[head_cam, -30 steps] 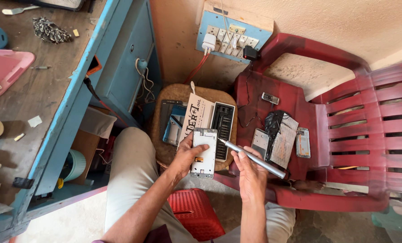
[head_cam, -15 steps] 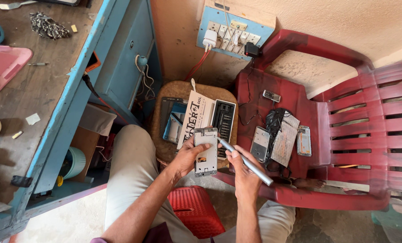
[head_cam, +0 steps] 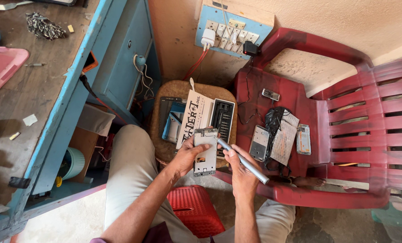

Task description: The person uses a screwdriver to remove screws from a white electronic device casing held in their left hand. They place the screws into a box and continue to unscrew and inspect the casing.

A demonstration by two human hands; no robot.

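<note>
Left hand (head_cam: 187,157) has its grip closed round a phone frame (head_cam: 205,152) (held upright), right hand (head_cam: 239,168) at 3 o'clock, fingers wrapped round a screwdriver (head_cam: 243,161) whose tip touches it.

The phone frame (head_cam: 205,152) in the left hand (head_cam: 186,157) looks like pale metal or plastic with a dull sheen, I cannot tell which; the screwdriver (head_cam: 243,161) in the right hand (head_cam: 239,170) has a smooth, satin grey metal shaft; the chair (head_cam: 345,117) is moulded red plastic, scuffed and dusty, faintly glossy on the arm; the round stool (head_cam: 174,90) has a coarse, matt brown top; the box lid (head_cam: 194,116) on it is matt white card; the workbench (head_cam: 34,90) is worn, stained wood with chipped blue paint on its edge; the wall (head_cam: 345,22) is rough, grainy plaster; the low stool (head_cam: 194,211) is ribbed red plastic
</note>
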